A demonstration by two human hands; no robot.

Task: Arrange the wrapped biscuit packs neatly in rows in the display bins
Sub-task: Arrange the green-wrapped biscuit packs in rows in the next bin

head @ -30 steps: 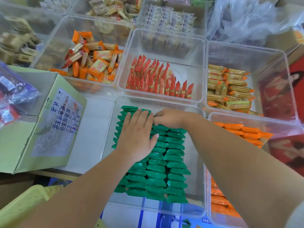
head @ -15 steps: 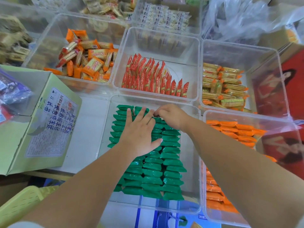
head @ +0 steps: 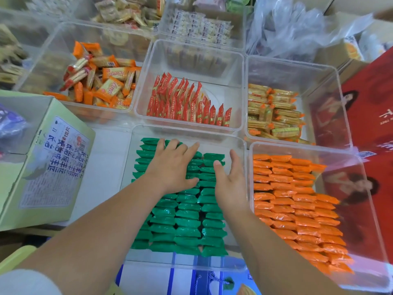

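Green wrapped biscuit packs (head: 187, 222) lie in rows inside a clear bin (head: 187, 262) in front of me. My left hand (head: 172, 167) rests flat on the far left rows, fingers spread and straight. My right hand (head: 230, 184) is over the right row beside the bin's right wall, fingers extended and thumb apart, holding nothing. Whether it touches the packs is unclear.
To the right a clear bin (head: 370, 209) holds rows of orange packs (head: 297, 209). Behind stand bins with red packs (head: 187, 103), yellow cracker packs (head: 274, 111) and loose orange-yellow packs (head: 102, 79). A green carton (head: 49, 165) sits at the left.
My right hand left the far end of the green rows, drew back to the right side of the bin and opened. My left hand stayed on the packs.
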